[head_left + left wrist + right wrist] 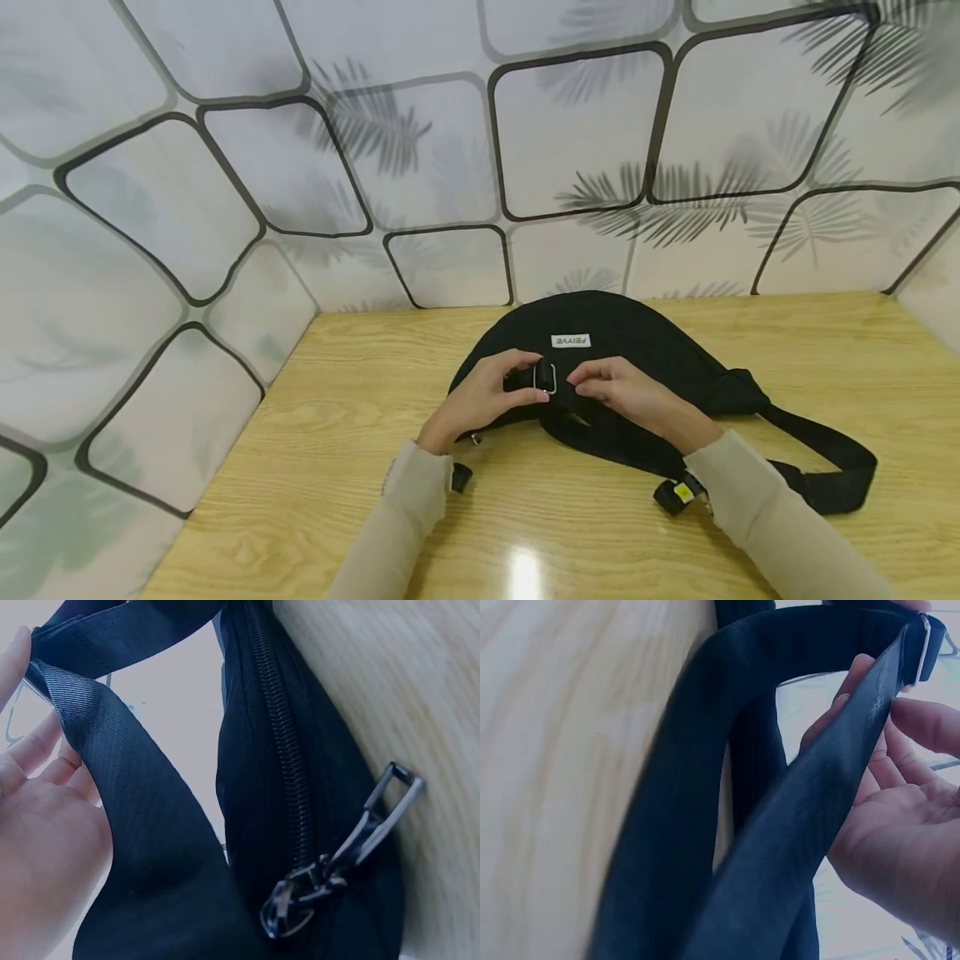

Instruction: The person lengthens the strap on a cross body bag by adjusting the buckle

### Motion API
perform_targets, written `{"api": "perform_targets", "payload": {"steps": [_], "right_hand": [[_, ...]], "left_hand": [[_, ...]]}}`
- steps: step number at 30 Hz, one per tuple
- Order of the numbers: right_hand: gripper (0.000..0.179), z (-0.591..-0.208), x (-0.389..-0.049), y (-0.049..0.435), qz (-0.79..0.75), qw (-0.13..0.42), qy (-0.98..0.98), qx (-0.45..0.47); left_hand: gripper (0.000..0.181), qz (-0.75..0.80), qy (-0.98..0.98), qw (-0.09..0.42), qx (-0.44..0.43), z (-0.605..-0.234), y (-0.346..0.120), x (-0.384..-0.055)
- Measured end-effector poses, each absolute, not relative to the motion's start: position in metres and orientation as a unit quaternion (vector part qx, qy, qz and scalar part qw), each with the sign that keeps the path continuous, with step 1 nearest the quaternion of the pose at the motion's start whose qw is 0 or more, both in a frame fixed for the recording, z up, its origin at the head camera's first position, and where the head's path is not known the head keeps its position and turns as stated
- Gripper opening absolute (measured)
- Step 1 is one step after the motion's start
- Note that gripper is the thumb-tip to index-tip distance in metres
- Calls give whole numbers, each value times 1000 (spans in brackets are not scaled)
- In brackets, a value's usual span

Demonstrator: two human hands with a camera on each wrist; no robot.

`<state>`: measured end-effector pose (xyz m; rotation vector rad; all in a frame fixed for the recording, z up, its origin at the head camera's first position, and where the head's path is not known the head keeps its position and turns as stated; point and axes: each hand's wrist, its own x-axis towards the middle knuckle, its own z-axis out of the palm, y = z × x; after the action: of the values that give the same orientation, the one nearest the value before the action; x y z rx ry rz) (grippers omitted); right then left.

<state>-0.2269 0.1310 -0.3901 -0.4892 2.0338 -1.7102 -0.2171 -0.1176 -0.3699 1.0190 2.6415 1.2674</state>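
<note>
A black sling bag (pixel 637 342) with a white label (pixel 571 341) lies on the wooden table. Over its front, my left hand (pixel 483 387) grips the bag's strap (pixel 142 772) between thumb and fingers, right at a metal slider buckle (pixel 554 379). My right hand (pixel 637 392), just right of the slider, pinches a length of the same strap (pixel 802 810), thumb on one side and fingers on the other. Below the left hand, the left wrist view shows the bag's zipper (pixel 285 742) with a metal pull (pixel 360 840) hanging outward.
A black clip end (pixel 667 496) with a yellow tag (pixel 684 492) sits by the right sleeve. Another small black piece (pixel 461 477) shows beside the left sleeve. Loose strap (pixel 847 487) loops over the table (pixel 315 400) at right. Patterned walls (pixel 435 158) enclose the table's back and left.
</note>
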Motion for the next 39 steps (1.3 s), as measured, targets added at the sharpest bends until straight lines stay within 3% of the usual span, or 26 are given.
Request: {"api": "perform_targets", "payload": {"steps": [6, 21, 39], "right_hand": [[18, -394, -226, 137, -618, 228, 731, -178], [11, -396, -225, 125, -670, 190, 693, -186], [8, -381, -225, 109, -721, 181, 648, -165]], "left_hand": [[49, 411, 850, 14, 329, -371, -119, -218], [50, 423, 846, 38, 323, -372, -115, -218], [34, 430, 838, 52, 332, -375, -110, -218]]}}
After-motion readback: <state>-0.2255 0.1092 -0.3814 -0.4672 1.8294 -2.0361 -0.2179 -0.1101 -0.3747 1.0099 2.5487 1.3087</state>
